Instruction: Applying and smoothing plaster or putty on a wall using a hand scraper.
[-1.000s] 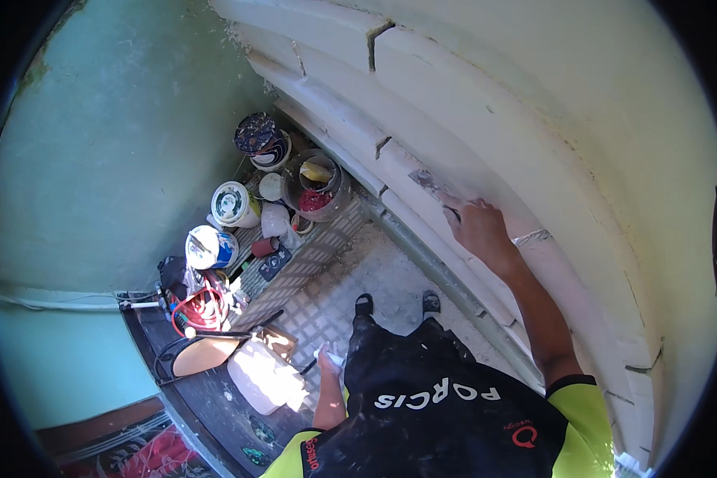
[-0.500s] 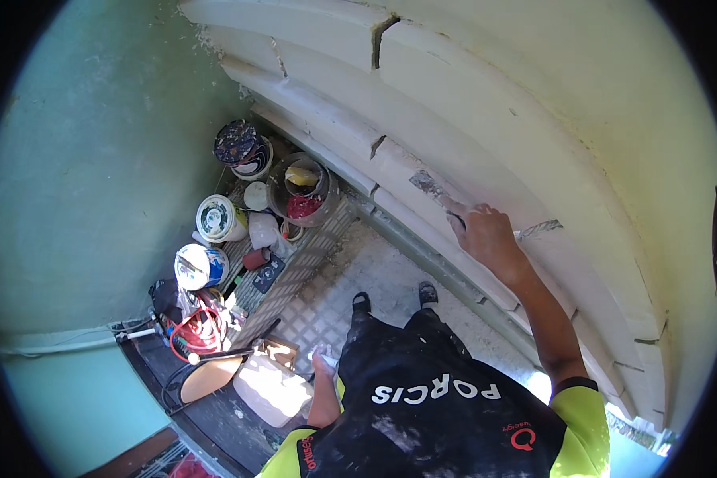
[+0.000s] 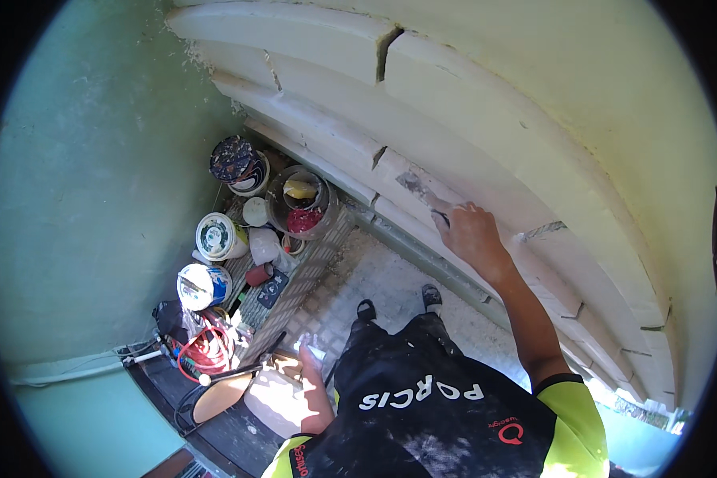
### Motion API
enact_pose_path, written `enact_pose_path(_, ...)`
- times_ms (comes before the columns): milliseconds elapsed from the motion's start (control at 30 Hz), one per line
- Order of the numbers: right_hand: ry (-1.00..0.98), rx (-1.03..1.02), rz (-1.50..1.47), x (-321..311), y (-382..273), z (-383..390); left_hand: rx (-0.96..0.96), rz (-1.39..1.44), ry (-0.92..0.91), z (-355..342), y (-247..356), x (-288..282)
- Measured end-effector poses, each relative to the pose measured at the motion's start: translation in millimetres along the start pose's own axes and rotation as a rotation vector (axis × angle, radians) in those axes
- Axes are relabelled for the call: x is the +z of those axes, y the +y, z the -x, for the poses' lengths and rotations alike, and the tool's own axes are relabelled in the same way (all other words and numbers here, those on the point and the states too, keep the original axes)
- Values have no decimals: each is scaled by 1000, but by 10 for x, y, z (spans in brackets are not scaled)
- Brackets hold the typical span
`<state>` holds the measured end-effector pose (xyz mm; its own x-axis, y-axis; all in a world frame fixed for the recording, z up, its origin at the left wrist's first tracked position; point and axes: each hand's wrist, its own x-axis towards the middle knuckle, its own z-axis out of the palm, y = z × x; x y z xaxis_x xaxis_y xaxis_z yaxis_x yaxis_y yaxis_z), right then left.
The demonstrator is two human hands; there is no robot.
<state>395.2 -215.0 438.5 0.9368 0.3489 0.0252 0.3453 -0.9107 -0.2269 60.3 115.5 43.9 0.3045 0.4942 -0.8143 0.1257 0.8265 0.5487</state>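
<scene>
My right hand [image 3: 474, 239] grips a putty knife [image 3: 413, 185], its smeared metal blade lying against the middle band of the white curved, stepped moulding [image 3: 486, 103]. That moulding has several dark gaps and cracks along its bands. Down at my left side, my left hand [image 3: 311, 366] is closed on a pale white object, partly sunlit and too small to name. A pale pink-white bulky container or sack [image 3: 271, 402] lies just beyond that hand.
Along the green wall [image 3: 95, 199] stand buckets [image 3: 215, 235], a clear tub [image 3: 299, 199] with red and yellow items, and a red hose [image 3: 207, 354] on a slatted plank [image 3: 307, 279]. A tan board [image 3: 215, 398] rests on a dark surface [image 3: 179, 398]. My feet are on the dusty floor [image 3: 382, 263].
My right hand and the putty knife have shifted slightly left along the moulding. My left hand has moved a little to the left. The view has turned slightly.
</scene>
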Motion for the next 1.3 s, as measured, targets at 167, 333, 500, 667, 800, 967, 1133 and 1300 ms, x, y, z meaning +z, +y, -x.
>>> enact_pose_path(167, 2, -8, 23, -4, -89, -310, 31, 23, -11, -81, -94, -292)
enact_pose_path(333, -117, 11, 54, -157, 80, -79, 20, -4, 133, -49, -150, -544)
enact_pose_path(500, -74, 5, 72, -58, -47, -274, -59, 104, 171, -100, -234, -810)
enact_pose_path(667, -186, 90, 12, -287, 57, -56, -16, 93, 177, 26, -176, -896)
enact_pose_path(800, -110, -2, -103, 9, 228, -332, 88, -145, 14, 18, 84, -464)
enact_pose_path(967, -46, 72, -122, -68, 49, 164, 219, -417, -186, -82, 405, 324)
enact_pose_path(1133, -61, 288, -310, -449, 804, 1290, 414, -575, -478, 200, 1014, 1304)
enact_pose_path(1300, -106, 655, -411, -807, 929, 2275, 874, -930, -814, 832, 1249, 2372)
